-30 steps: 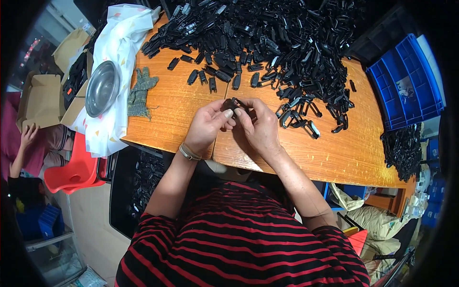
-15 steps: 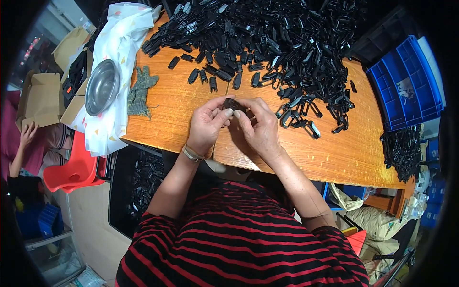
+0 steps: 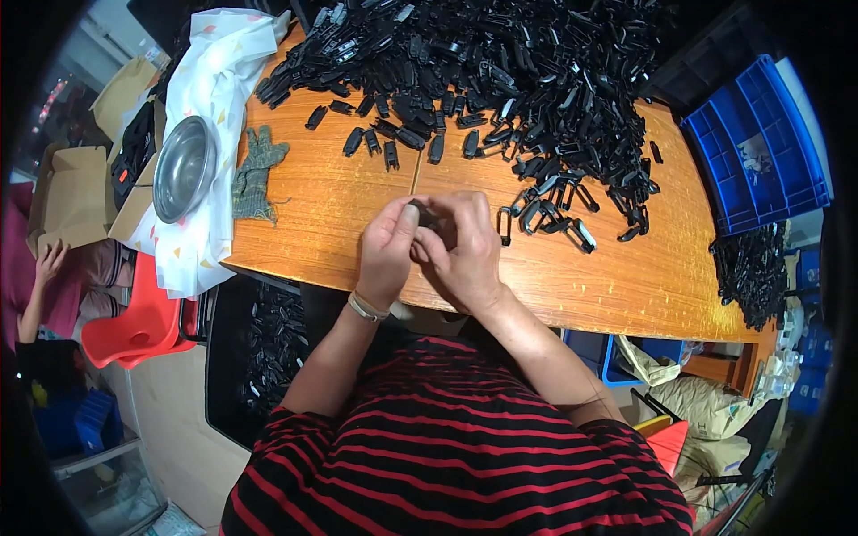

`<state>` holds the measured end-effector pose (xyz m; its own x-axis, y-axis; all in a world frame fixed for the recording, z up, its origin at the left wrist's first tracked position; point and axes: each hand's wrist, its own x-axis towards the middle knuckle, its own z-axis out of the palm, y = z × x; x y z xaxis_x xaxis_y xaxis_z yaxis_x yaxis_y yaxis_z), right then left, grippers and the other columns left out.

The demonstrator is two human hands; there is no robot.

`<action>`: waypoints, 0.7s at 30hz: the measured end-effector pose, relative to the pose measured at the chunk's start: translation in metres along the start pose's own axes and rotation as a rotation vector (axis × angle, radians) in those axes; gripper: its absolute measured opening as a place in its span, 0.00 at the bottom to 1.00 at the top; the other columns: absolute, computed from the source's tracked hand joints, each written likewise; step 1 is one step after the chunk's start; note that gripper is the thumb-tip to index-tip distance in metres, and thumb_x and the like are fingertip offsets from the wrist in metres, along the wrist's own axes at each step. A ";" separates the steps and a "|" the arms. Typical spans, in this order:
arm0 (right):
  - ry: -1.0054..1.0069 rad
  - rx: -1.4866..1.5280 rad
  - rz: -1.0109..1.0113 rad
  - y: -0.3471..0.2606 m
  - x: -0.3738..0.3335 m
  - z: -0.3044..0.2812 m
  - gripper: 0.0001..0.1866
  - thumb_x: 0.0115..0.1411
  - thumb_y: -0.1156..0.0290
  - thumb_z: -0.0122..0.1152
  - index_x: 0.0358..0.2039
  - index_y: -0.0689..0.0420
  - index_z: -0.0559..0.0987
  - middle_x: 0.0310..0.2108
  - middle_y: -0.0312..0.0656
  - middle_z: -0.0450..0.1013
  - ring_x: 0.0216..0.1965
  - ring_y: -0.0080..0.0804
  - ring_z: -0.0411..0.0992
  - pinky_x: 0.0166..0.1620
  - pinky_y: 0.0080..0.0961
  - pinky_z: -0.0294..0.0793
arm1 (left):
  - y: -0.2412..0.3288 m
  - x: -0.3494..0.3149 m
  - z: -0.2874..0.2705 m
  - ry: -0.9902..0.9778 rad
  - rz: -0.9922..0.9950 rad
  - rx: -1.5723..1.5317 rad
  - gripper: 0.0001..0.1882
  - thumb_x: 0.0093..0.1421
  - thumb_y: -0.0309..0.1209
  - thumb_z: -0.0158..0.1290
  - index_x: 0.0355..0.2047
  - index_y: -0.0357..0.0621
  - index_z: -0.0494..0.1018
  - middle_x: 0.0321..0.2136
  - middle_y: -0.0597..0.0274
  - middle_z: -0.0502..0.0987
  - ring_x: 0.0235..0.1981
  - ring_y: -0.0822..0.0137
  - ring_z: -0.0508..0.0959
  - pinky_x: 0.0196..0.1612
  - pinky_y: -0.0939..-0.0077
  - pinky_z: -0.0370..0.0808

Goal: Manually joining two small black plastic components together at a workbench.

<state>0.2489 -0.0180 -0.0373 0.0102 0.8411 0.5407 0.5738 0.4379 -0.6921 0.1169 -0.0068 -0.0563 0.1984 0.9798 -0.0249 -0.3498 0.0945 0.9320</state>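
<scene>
Close together over the table's near edge, my left hand (image 3: 386, 246) and my right hand (image 3: 466, 248) are both closed on a small black plastic part (image 3: 420, 210). Most of that part is hidden by my fingers; my left thumb presses on its top. Just right of my right hand lies a slim black loop-shaped frame (image 3: 506, 227). Beyond my hands, several loose black plastic clip-like pieces (image 3: 391, 155) lie at the front of a big heap of black parts (image 3: 500, 71).
Left on the wooden table (image 3: 322, 228) are a grey knitted glove (image 3: 257, 179) and a metal bowl (image 3: 185, 170) on white patterned sheeting. A blue crate (image 3: 760, 147) stands at right. Below left sit a black bin of parts (image 3: 268, 357) and a red chair (image 3: 138, 326); another person's hand (image 3: 52, 259) touches a cardboard box.
My right hand has turned inward and its fingers now cover more of the black part. The loop-shaped frame beside it has come into sight. The view has shifted slightly.
</scene>
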 end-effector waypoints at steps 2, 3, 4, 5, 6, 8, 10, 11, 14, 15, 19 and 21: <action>0.054 -0.012 0.045 -0.005 -0.001 -0.001 0.25 0.48 0.69 0.73 0.46 0.59 0.75 0.35 0.46 0.69 0.34 0.39 0.74 0.36 0.32 0.75 | 0.014 -0.003 0.011 0.077 -0.026 -0.018 0.16 0.73 0.36 0.37 0.43 0.39 0.72 0.24 0.68 0.75 0.21 0.83 0.70 0.24 0.90 0.67; -0.061 0.013 0.115 -0.003 -0.006 0.001 0.30 0.49 0.66 0.73 0.51 0.59 0.71 0.37 0.48 0.70 0.38 0.43 0.73 0.39 0.34 0.74 | 0.019 -0.004 0.005 0.011 -0.047 -0.019 0.17 0.73 0.38 0.36 0.41 0.40 0.71 0.23 0.68 0.74 0.21 0.82 0.70 0.24 0.89 0.66; -0.139 0.044 0.016 -0.005 -0.007 0.001 0.29 0.51 0.67 0.70 0.52 0.59 0.70 0.39 0.49 0.70 0.38 0.46 0.73 0.39 0.34 0.74 | 0.021 -0.006 0.001 -0.052 -0.067 -0.022 0.19 0.73 0.39 0.34 0.39 0.40 0.71 0.22 0.67 0.74 0.20 0.82 0.69 0.23 0.89 0.66; -0.154 0.108 0.066 -0.009 -0.009 0.005 0.28 0.52 0.68 0.69 0.52 0.58 0.70 0.39 0.49 0.71 0.37 0.47 0.73 0.38 0.34 0.74 | 0.017 -0.005 0.006 -0.065 -0.008 -0.084 0.21 0.73 0.41 0.33 0.35 0.40 0.70 0.21 0.65 0.73 0.19 0.79 0.69 0.23 0.88 0.66; -0.169 0.172 0.116 -0.014 -0.011 0.009 0.26 0.54 0.68 0.68 0.52 0.58 0.70 0.40 0.49 0.71 0.36 0.48 0.73 0.37 0.34 0.74 | 0.018 -0.007 0.005 -0.065 -0.013 -0.084 0.21 0.73 0.41 0.33 0.35 0.40 0.70 0.21 0.65 0.73 0.19 0.79 0.69 0.23 0.88 0.66; -0.156 0.201 0.128 -0.017 -0.014 0.014 0.26 0.54 0.69 0.67 0.52 0.57 0.71 0.39 0.48 0.71 0.35 0.47 0.74 0.36 0.35 0.74 | 0.024 -0.009 0.004 -0.067 -0.024 -0.117 0.21 0.73 0.41 0.34 0.34 0.40 0.70 0.21 0.64 0.72 0.20 0.76 0.70 0.23 0.86 0.67; -0.149 0.238 0.134 -0.020 -0.016 0.017 0.26 0.53 0.70 0.67 0.53 0.57 0.71 0.37 0.47 0.71 0.33 0.46 0.74 0.35 0.35 0.74 | 0.029 -0.015 -0.001 -0.073 -0.066 -0.119 0.21 0.73 0.41 0.34 0.33 0.40 0.70 0.21 0.63 0.72 0.20 0.76 0.71 0.24 0.86 0.68; -0.214 0.257 0.165 -0.023 -0.019 0.018 0.27 0.53 0.70 0.67 0.53 0.56 0.71 0.36 0.46 0.71 0.33 0.45 0.74 0.35 0.35 0.74 | 0.031 -0.020 -0.004 -0.058 -0.080 -0.083 0.20 0.73 0.41 0.35 0.33 0.40 0.70 0.21 0.63 0.72 0.21 0.76 0.71 0.24 0.86 0.68; -0.459 0.344 0.253 -0.032 -0.014 0.000 0.29 0.52 0.69 0.69 0.54 0.55 0.70 0.33 0.45 0.70 0.29 0.42 0.74 0.33 0.35 0.73 | 0.042 -0.039 -0.025 -0.034 -0.027 0.037 0.20 0.72 0.39 0.35 0.31 0.39 0.71 0.22 0.65 0.73 0.22 0.76 0.71 0.26 0.86 0.69; -0.537 0.283 0.138 -0.029 -0.014 -0.010 0.28 0.51 0.67 0.70 0.51 0.56 0.71 0.36 0.46 0.71 0.32 0.45 0.74 0.34 0.36 0.74 | 0.066 -0.047 -0.031 -0.079 -0.197 0.251 0.20 0.71 0.40 0.38 0.32 0.38 0.72 0.24 0.63 0.75 0.23 0.74 0.72 0.28 0.82 0.69; -0.376 -0.084 -0.105 0.006 -0.015 -0.050 0.22 0.51 0.63 0.71 0.45 0.56 0.77 0.33 0.45 0.74 0.28 0.42 0.75 0.32 0.34 0.75 | 0.114 -0.077 -0.096 -0.313 -0.210 1.176 0.11 0.60 0.30 0.54 0.40 0.36 0.79 0.34 0.58 0.82 0.34 0.68 0.80 0.40 0.74 0.75; -0.341 -0.280 0.037 0.017 -0.007 -0.077 0.20 0.50 0.61 0.71 0.41 0.57 0.79 0.32 0.45 0.74 0.29 0.44 0.76 0.32 0.36 0.75 | 0.125 -0.083 -0.104 -0.118 -0.121 1.243 0.12 0.60 0.28 0.55 0.43 0.36 0.78 0.34 0.59 0.82 0.35 0.69 0.80 0.40 0.74 0.75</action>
<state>0.3217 -0.0408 -0.0158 -0.2085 0.9319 0.2969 0.7785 0.3419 -0.5264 -0.0380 -0.0577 0.0250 0.2719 0.9487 -0.1615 0.7622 -0.1098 0.6380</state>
